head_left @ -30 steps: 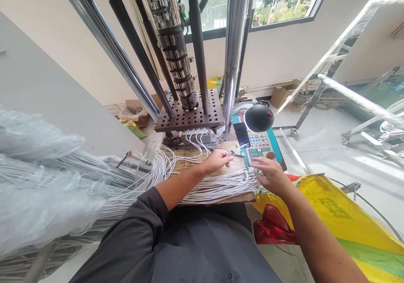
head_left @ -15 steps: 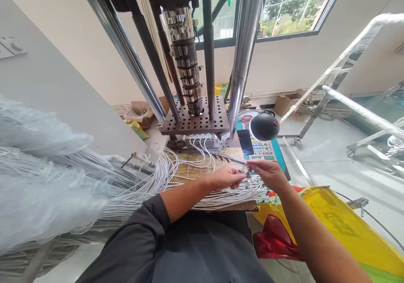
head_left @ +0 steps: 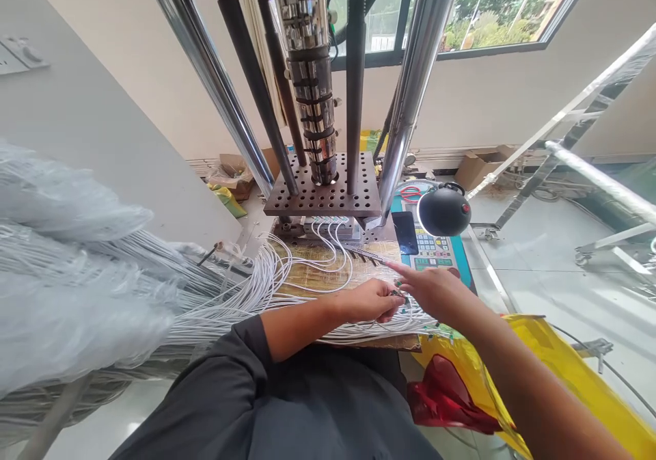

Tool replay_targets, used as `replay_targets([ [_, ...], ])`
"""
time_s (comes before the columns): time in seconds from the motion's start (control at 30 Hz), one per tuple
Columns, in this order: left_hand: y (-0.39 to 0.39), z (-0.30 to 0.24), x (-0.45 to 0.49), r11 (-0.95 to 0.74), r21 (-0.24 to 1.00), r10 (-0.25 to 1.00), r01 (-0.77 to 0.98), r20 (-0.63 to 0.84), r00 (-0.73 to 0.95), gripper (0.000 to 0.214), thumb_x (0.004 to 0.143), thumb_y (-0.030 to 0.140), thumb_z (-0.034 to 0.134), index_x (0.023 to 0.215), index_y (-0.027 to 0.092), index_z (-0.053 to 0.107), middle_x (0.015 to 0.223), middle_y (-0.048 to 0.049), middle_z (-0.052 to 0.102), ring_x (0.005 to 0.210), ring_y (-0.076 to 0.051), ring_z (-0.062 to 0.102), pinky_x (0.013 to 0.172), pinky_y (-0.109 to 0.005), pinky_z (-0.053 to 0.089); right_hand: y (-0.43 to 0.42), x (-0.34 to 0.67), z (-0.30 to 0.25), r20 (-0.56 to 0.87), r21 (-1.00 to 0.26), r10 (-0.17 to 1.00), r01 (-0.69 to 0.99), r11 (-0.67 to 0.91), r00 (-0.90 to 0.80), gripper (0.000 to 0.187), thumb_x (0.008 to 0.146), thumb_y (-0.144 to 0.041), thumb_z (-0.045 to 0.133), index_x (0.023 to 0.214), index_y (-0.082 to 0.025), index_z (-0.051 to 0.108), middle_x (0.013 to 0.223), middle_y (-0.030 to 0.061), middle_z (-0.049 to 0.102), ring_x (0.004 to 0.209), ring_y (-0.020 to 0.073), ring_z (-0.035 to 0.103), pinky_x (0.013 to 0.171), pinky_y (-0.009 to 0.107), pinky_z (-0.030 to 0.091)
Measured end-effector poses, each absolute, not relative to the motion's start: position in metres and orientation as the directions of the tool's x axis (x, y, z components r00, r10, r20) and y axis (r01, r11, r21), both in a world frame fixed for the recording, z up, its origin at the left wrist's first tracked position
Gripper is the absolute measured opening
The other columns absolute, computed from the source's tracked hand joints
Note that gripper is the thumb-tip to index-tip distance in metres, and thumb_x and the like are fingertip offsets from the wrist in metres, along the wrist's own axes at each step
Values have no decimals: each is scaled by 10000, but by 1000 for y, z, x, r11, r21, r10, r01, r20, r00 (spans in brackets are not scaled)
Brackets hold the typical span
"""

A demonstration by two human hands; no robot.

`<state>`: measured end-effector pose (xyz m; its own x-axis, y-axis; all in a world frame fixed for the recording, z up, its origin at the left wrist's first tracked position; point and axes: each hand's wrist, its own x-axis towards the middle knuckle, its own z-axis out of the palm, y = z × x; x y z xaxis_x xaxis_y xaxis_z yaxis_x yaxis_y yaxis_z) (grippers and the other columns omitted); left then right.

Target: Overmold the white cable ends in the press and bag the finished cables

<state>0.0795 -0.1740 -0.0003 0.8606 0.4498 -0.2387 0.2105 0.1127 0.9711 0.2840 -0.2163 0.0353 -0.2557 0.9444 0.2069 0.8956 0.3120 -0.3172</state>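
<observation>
Forearms reach in from the lower edge and meet over a brown board (head_left: 318,277) in front of the person. The left hand (head_left: 366,303) lies knuckles up with its wrist straight. Its fingers are curled and its thumb is pressed to them, pinching the green-tipped ends of a few white wires (head_left: 353,329). The right hand (head_left: 433,289) comes in from the right, touching the left fingertips. Its index finger is stretched out flat and points left and forward, and its other fingers are folded under. Whether they grip a wire cannot be told.

The wires lie as a thick bundle across the near edge of the board and sweep away to the left. A few more loop up into the fixture under the perforated plate (head_left: 322,199) of the press. Just right of the board sits a teal control panel (head_left: 435,249) with a keypad of coloured keys, its lettering too small to read. A black lamp head (head_left: 443,211) hangs over the panel.
</observation>
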Motion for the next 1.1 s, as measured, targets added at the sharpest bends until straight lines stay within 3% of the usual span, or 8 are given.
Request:
replay_targets([
  [0.1,-178,-5,76,259,953,510,158,-274,816,485,869,622,590,748,153,555,572,25,535,475,-81,479,506,-237,371,-209,285,36,84,-473,922,799,371,-378,573,948,-293,517,1516,-301,445,887,60,776,752,197,707,689,288,516],
  [0.2,-176,-11,80,413,911,666,-15,-290,687,435,845,583,640,905,165,536,574,77,489,413,-51,406,446,-199,308,-189,297,16,184,-635,955,714,296,-233,520,1001,-334,399,1512,-247,438,1173,94,727,1040,220,681,888,358,536],
  [0.3,-166,-19,88,461,882,752,-96,-331,570,391,840,525,667,867,176,494,582,81,486,392,-37,392,411,-177,252,-160,301,-17,269,-479,951,836,268,-151,430,931,-332,509,1310,-186,649,1202,146,661,1116,283,618,979,436,493],
  [0.4,-155,-28,90,452,887,803,-94,-359,476,362,819,468,704,836,171,497,639,43,555,432,-46,467,405,-166,263,-139,290,-38,133,-335,960,900,277,-246,348,861,-255,592,1170,-169,727,1088,141,659,1043,270,615,962,390,480],
  [0.5,-146,-36,84,400,916,843,-35,-353,406,319,809,420,719,818,149,551,669,14,600,449,-48,475,405,-168,283,-133,278,-35,13,-355,953,890,287,-302,290,855,-170,548,1061,-152,751,1013,124,678,975,226,630,914,316,477],
  [0.7,-139,-46,60,-65,944,905,323,-80,417,211,872,323,653,778,134,661,600,7,588,546,-102,536,542,-223,428,-145,269,-16,-146,-627,965,775,80,-218,495,827,-174,539,1306,-135,657,1012,83,757,898,201,680,843,291,514],
  [0.87,-138,-60,54,-709,588,655,390,344,673,198,936,186,525,837,153,693,841,-67,670,843,-172,626,807,-299,514,-154,269,-25,-131,-840,967,542,9,-219,481,801,-229,597,1268,-179,700,1170,58,751,1074,236,682,984,346,520],
  [1.1,-140,-66,59,-834,329,545,444,361,757,232,974,176,457,923,144,681,841,-77,636,806,-178,614,765,-301,519,-159,270,-32,-276,-921,932,341,-186,-237,573,811,-326,639,1371,-205,625,742,-2,728,652,174,674,667,318,594],
])
